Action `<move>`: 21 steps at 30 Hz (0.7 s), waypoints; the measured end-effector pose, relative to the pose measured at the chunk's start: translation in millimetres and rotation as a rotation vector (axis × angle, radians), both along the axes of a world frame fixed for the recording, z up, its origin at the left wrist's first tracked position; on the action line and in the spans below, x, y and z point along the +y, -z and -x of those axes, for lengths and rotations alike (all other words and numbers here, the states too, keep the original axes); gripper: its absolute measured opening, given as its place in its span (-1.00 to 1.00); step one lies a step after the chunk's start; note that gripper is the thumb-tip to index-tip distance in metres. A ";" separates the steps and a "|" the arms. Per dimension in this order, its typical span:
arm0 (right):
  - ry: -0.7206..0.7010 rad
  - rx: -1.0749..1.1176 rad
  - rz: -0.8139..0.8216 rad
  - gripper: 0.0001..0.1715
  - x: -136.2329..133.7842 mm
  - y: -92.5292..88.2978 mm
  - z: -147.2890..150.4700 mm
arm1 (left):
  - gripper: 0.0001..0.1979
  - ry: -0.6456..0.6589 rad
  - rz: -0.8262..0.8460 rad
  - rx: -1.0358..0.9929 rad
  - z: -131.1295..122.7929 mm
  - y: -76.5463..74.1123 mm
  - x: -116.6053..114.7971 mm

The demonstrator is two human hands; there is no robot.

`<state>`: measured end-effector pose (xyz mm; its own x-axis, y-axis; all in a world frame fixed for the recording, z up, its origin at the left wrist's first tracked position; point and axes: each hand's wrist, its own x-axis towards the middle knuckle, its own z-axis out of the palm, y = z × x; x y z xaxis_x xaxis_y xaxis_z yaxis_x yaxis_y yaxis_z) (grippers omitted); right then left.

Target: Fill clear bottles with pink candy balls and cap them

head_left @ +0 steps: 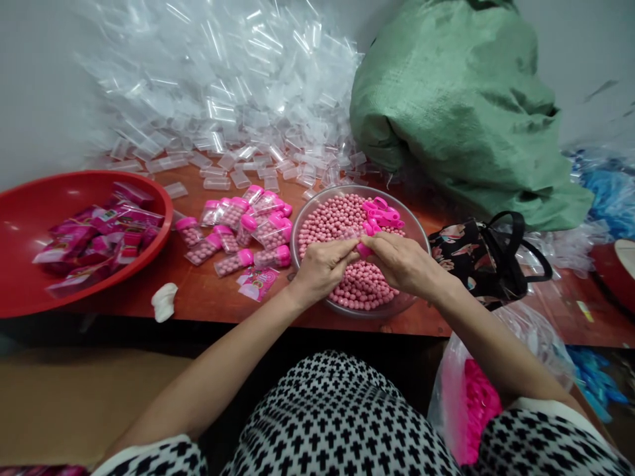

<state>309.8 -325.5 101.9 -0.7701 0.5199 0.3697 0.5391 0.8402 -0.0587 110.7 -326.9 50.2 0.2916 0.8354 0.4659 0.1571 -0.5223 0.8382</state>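
My left hand and my right hand meet over a clear bowl full of pink candy balls. The left hand's fingers are closed around a small clear tube that is mostly hidden. With pinched fingers the right hand presses a pink cap against that tube's end. Several loose pink caps lie on the candy at the bowl's far side. Left of the bowl lies a heap of filled, capped tubes.
A red basin with pink wrapped packs stands at the left. Empty clear tubes pile at the back, beside a green sack. A floral bag lies right of the bowl. A plastic bag of pink caps hangs near my lap.
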 end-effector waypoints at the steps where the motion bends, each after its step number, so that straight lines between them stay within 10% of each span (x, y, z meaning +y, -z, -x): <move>1: 0.003 -0.028 -0.003 -0.77 -0.1 -0.6 -0.4 | -0.76 0.002 -0.014 0.011 0.3 0.1 -0.5; 9: -0.024 0.126 0.140 -0.91 -14.2 7.4 -12.6 | -0.79 0.082 -0.026 0.110 1.2 1.2 -7.9; 15: 0.115 0.220 0.161 -0.76 -5.1 9.6 2.7 | -0.76 0.036 0.218 -0.179 -0.4 0.8 -1.8; 21: 0.156 0.842 0.843 -0.26 -2.9 7.9 -3.4 | -0.57 0.057 0.517 -0.519 -2.3 1.2 7.2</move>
